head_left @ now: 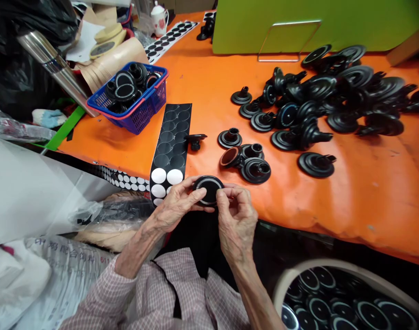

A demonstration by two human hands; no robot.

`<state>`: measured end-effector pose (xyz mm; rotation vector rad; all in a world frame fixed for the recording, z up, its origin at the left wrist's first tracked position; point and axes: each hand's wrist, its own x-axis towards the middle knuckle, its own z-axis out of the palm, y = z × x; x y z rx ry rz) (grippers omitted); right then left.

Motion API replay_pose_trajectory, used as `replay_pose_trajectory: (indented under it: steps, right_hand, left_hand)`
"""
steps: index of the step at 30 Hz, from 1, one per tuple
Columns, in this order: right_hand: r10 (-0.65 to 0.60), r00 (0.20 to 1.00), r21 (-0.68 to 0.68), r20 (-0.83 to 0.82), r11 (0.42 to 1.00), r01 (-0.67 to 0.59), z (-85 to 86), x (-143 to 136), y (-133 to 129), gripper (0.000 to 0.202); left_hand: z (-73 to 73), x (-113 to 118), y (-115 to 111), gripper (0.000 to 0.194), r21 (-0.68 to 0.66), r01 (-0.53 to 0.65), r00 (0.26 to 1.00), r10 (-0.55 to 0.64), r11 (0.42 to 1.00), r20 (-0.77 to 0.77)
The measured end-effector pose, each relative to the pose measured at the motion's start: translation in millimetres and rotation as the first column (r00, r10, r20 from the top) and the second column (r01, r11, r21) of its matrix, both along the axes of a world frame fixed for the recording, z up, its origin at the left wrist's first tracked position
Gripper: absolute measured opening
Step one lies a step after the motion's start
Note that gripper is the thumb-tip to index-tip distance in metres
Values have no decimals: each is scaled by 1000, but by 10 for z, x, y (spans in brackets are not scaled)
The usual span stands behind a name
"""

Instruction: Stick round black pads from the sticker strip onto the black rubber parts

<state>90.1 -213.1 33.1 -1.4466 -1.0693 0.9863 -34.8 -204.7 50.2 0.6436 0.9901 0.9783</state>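
Both my hands hold one round black plastic disc (211,191) at the table's front edge, its flat face with a pale ring turned up. My left hand (176,201) grips it from the left, thumb lying on the face. From the right, thumb and fingertips of my right hand (237,213) pinch at its rim. Just left of the disc, a strip of round black stickers (173,133) hangs over the edge, with white circles at its near end. A small group of black stemmed discs (255,170) lies behind my right hand.
A large pile of black stemmed discs (333,91) covers the right of the orange table (202,82). A blue basket (140,110) with similar parts stands at left. A tub (281,279) of discs sits low at right. A green board (243,27) stands behind.
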Motion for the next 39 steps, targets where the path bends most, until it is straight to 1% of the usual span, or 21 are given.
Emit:
replay_pose_trajectory:
  steps: [4,9,12,14,16,18,20,22,23,24,25,26,27,28,29,31,32,34,35,37,39]
  right_hand:
    - [-9,988,95,153,995,-6,-44,-32,-14,14]
    - [-47,918,265,393,962,-64,-78,-41,-10,9]
    - [-80,888,311,453,948,-73,-88,-60,-4,8]
    - [-86,896,313,437,948,-62,-100,-76,-6,8]
    - [-82,931,279,356,960,-22,-110,-88,-14,6]
    - [-61,966,194,252,981,11,-111,-90,-19,17]
    - [23,988,70,153,997,-34,-102,-85,-5,23]
    - [131,991,-52,2,990,-131,-86,-80,48,25]
    - [160,983,-98,-95,981,-170,-77,-82,91,27]
    - [158,968,-132,-195,974,-185,-65,-86,146,30]
    - [131,948,-153,-291,971,-182,-49,-94,210,32]
    - [93,921,-161,-378,973,-165,-29,-105,277,35]
    - [54,887,-158,-458,977,-141,-5,-120,344,36]
    - [21,844,-145,-536,983,-116,20,-138,404,37]
    - [-3,794,-129,-608,987,-95,43,-159,452,36]
    - [-27,716,-110,-697,992,-69,65,-219,503,34]
    - [-28,706,-112,-707,991,-72,56,-258,504,33]
    - [26,768,-112,-640,986,-126,-4,-357,470,33]
    - [90,828,-91,-553,982,-168,-51,-413,444,32]
    - [248,929,9,-273,967,-256,-158,-530,401,29]
    - [333,942,143,37,931,-335,-248,-636,388,27]
  left_hand:
    - [-18,20,-6,37,-3,-44,998,44,999,-44]
    - [-35,31,-14,36,20,-80,993,81,997,-84]
    - [-46,30,-17,36,28,-96,990,98,995,-97]
    - [-52,35,-19,36,28,-107,989,109,994,-101]
    - [-53,45,-24,36,27,-115,988,117,993,-103]
    - [-40,44,-31,36,34,-115,987,118,993,-109]
    - [-4,6,-38,38,49,-77,986,83,996,-143]
    - [48,-92,-36,41,67,-19,951,39,998,-306]
    - [75,-165,-28,43,84,-20,889,57,996,-455]
    - [97,-252,-16,44,115,-51,772,112,992,-626]
    - [113,-348,3,45,166,-99,601,192,981,-776]
    - [119,-449,29,45,225,-141,412,264,964,-872]
    - [115,-549,61,45,271,-168,250,307,948,-918]
    - [104,-641,99,45,292,-181,149,320,939,-936]
    - [87,-722,142,47,282,-185,116,306,941,-945]
    - [49,-840,232,51,209,-191,185,244,959,-952]
    - [34,-876,275,52,172,-202,232,218,964,-948]
    - [21,-914,342,52,114,-223,314,182,968,-932]
    - [23,-922,362,48,84,-231,365,166,969,-916]
    - [41,-933,369,35,14,-229,500,130,973,-856]
    - [65,-946,339,24,-71,-191,645,70,979,-761]
